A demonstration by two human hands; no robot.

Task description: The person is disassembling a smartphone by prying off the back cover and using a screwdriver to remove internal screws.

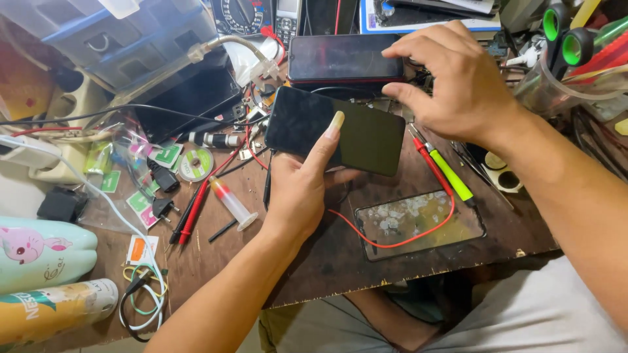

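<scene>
While the dark phone (335, 131) sits above the bench, the left hand (301, 189) grips it from below, thumb pressed on its screen; the right hand (451, 82) pinches at its far edge, beside a second phone (345, 59).

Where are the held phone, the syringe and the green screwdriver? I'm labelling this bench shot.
phone (297, 121): head view, on its dark glass left of the left hand's thumb.
syringe (230, 201): head view, mid-barrel.
green screwdriver (451, 175): head view, on its green handle.
</scene>
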